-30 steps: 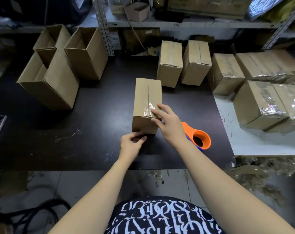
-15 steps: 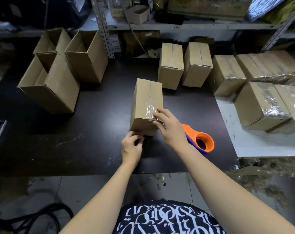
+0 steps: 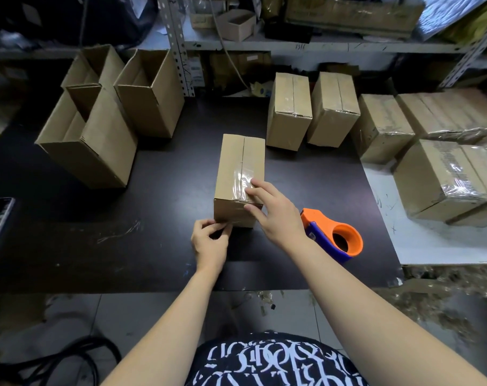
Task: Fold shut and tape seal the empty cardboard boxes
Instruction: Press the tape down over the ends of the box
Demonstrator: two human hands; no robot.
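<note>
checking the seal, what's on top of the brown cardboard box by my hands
Clear shiny tape covers the near half of its top seam, pressed by the right hand. The far seam looks bare. Tape under the fingers is hidden.

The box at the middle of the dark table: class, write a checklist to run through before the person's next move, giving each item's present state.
1. Box top flaps folded shut, meeting at the seam: ok.
2. Clear tape covers the whole seam: not ok; the far stretch looks bare.
3. Right hand fingers flat on the tape: ok.
4. Left hand, pinching at the box's near bottom edge, holds a tape end: cannot tell.
5. Tape dispenser lying free beside the right hand: ok.
</note>
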